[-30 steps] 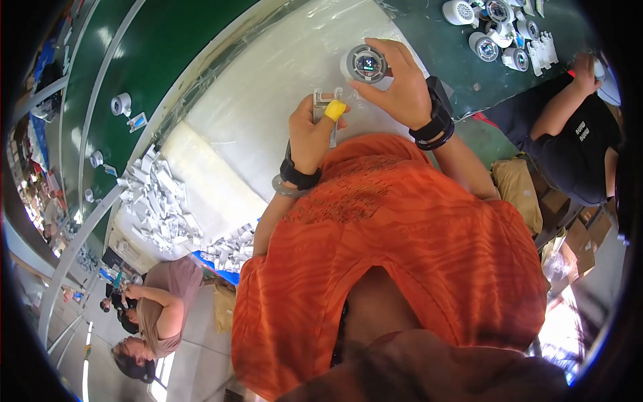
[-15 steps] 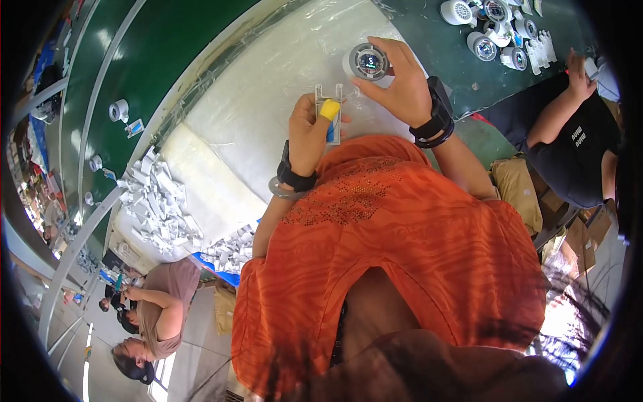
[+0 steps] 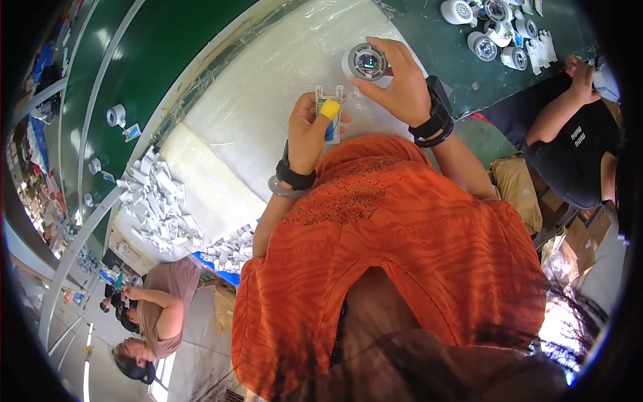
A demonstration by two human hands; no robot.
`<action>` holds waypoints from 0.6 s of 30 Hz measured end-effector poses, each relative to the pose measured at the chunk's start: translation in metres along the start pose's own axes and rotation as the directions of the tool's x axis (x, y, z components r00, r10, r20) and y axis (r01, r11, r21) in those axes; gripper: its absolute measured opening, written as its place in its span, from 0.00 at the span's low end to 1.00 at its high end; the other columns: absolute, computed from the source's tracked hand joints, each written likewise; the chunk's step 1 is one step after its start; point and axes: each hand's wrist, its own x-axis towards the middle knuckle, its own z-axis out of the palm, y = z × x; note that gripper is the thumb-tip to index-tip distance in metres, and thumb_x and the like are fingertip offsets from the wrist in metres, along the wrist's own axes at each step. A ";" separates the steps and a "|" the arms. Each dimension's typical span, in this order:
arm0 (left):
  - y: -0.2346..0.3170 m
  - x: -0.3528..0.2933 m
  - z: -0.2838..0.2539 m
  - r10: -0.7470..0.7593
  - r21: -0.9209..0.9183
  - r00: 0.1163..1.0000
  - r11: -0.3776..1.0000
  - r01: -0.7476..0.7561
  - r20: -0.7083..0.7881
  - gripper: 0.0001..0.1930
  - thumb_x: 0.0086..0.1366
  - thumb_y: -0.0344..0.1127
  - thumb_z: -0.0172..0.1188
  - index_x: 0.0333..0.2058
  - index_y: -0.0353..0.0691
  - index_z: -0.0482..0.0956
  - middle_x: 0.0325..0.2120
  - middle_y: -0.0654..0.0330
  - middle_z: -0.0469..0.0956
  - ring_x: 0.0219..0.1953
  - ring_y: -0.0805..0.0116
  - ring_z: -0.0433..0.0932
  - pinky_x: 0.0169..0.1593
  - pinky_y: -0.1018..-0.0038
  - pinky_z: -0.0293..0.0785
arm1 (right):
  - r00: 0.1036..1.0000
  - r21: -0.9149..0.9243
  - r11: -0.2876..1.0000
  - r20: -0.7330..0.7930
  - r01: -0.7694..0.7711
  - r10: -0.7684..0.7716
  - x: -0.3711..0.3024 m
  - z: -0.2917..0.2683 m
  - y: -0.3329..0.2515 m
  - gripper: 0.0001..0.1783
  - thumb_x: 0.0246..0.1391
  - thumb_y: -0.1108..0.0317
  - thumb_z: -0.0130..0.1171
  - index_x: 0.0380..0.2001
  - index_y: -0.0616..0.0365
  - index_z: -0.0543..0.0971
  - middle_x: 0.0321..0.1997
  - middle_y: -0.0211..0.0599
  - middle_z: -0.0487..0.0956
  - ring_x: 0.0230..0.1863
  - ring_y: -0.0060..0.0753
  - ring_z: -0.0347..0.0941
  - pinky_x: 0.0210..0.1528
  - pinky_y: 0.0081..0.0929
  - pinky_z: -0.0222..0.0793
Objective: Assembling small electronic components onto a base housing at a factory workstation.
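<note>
My right hand (image 3: 407, 94) grips the rim of a round white-and-grey fan head (image 3: 367, 61) between thumb and fingers. A small lit display shows in the middle of its dark face. To its lower left, my left hand (image 3: 307, 134) is closed on a white plastic handle shell (image 3: 333, 137) with two prongs at its far end and a blue part inside. A yellow finger cot (image 3: 329, 108) covers the left thumb. Thin wires appear to run from the shell toward the fan head. Both pieces are held over a plastic-covered white pad (image 3: 268, 87).
A heap of small white parts (image 3: 157, 201) lies on the left. Beyond it, a green conveyor (image 3: 167, 33) carries a similar fan head (image 3: 116, 115). Several more fan heads (image 3: 482, 45) sit at the far right, near a co-worker in black (image 3: 569, 147). Another person (image 3: 167, 308) works at lower left.
The fan head's display now shows a different lit pattern. My hands have barely moved. The fan head on the conveyor has shifted slightly toward the lower left. The right co-worker's hand has shifted.
</note>
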 end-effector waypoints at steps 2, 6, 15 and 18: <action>-0.003 0.001 -0.004 -0.004 0.033 1.000 0.999 0.003 0.012 0.12 0.69 0.33 0.53 0.46 0.32 0.68 0.44 0.50 0.78 0.36 0.65 0.82 0.36 0.73 0.80 | 1.000 -0.001 1.000 0.004 -0.007 0.007 0.000 -0.001 0.000 0.35 0.43 0.66 0.74 0.55 0.61 0.72 0.52 0.43 0.73 0.48 0.36 0.76 0.44 0.27 0.78; -0.007 0.002 -0.007 0.008 0.030 1.000 0.999 -0.009 0.024 0.13 0.70 0.35 0.51 0.47 0.33 0.68 0.46 0.46 0.78 0.37 0.62 0.82 0.38 0.70 0.81 | 1.000 -0.011 1.000 0.003 -0.005 0.005 -0.001 0.000 0.001 0.35 0.42 0.66 0.74 0.55 0.61 0.71 0.52 0.44 0.73 0.48 0.36 0.76 0.44 0.26 0.78; -0.005 -0.001 -0.002 -0.017 0.038 0.999 0.999 0.018 -0.031 0.11 0.70 0.34 0.53 0.45 0.32 0.69 0.39 0.53 0.81 0.33 0.71 0.81 0.33 0.78 0.78 | 0.999 -0.007 0.999 -0.041 0.036 -0.036 -0.001 0.003 0.005 0.35 0.41 0.60 0.74 0.53 0.58 0.72 0.49 0.42 0.75 0.39 0.40 0.78 0.40 0.28 0.76; -0.004 -0.001 -0.004 -0.015 0.048 1.000 0.999 0.016 -0.022 0.12 0.70 0.35 0.53 0.45 0.32 0.69 0.39 0.53 0.81 0.32 0.71 0.81 0.33 0.78 0.79 | 0.999 0.001 1.000 -0.027 0.020 -0.020 -0.002 0.004 0.005 0.35 0.41 0.60 0.74 0.53 0.58 0.72 0.49 0.42 0.75 0.38 0.39 0.78 0.40 0.28 0.76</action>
